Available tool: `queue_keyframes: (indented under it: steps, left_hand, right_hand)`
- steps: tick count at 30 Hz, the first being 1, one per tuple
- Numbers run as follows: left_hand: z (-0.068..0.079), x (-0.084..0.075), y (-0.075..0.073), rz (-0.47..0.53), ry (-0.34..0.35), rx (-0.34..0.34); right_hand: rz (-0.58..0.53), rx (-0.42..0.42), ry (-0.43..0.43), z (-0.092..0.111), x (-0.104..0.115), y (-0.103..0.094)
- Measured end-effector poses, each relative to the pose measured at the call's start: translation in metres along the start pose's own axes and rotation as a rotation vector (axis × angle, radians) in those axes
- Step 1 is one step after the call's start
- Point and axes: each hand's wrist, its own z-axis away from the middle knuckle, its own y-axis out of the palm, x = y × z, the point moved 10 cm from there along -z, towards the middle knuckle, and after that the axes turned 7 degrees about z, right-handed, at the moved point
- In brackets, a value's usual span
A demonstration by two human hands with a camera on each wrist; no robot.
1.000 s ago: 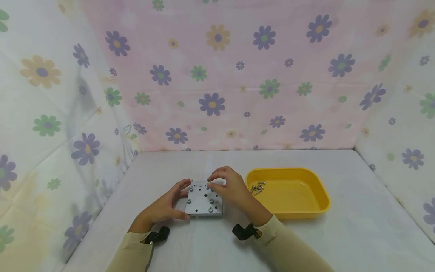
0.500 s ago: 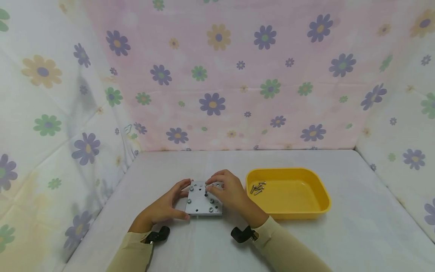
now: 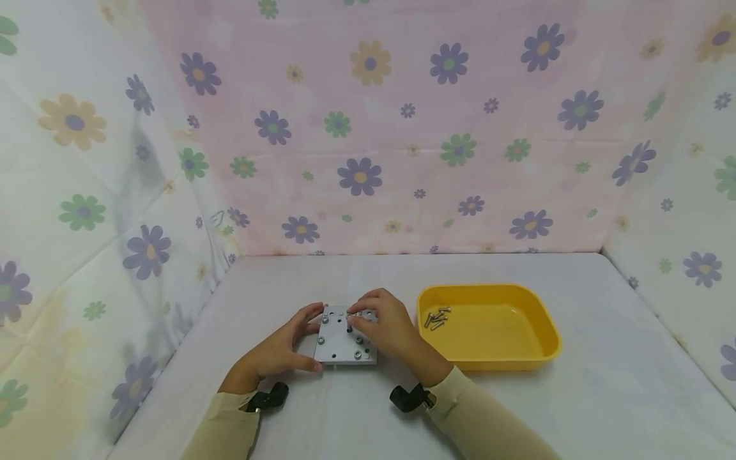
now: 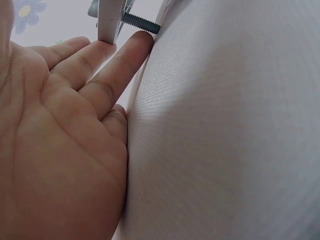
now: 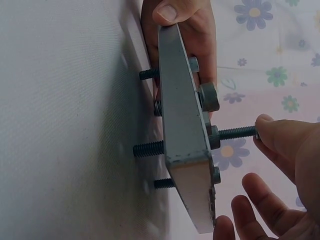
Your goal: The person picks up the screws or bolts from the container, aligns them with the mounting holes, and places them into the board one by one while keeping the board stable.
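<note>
A square metal plate point(image 3: 339, 348) with several holes and socket-head bolts lies level just above the white table. My left hand point(image 3: 284, 348) grips it along the left side, thumb at the near corner and fingers at the far one. In the left wrist view a threaded shank point(image 4: 141, 23) sticks out under the plate beside a fingertip. My right hand point(image 3: 391, 326) pinches a bolt point(image 5: 237, 132) upright between thumb and fingers, its threaded end down at the middle of the plate. Several shanks, such as this thick shank point(image 5: 148, 149), project below the plate in the right wrist view.
A yellow tray point(image 3: 489, 366) stands right of the plate, close to my right forearm. Several loose bolts point(image 3: 438, 317) lie in its left end. Flowered cloth walls point(image 3: 402, 211) rise at the back and both sides of the white table point(image 3: 345, 421).
My right hand has brought the bolt slightly left and nearer, from the plate's far part to a hole in its middle. The left hand and plate have stayed in place.
</note>
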Motion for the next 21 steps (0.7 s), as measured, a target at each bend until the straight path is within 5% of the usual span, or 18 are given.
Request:
queue_keyframes:
  steps: [21]
  left_hand:
    - [0.001, -0.003, 0.001, 0.014, 0.0, 0.009]
  right_hand:
    - [0.108, 0.023, -0.027, 0.0, 0.001, 0.01]
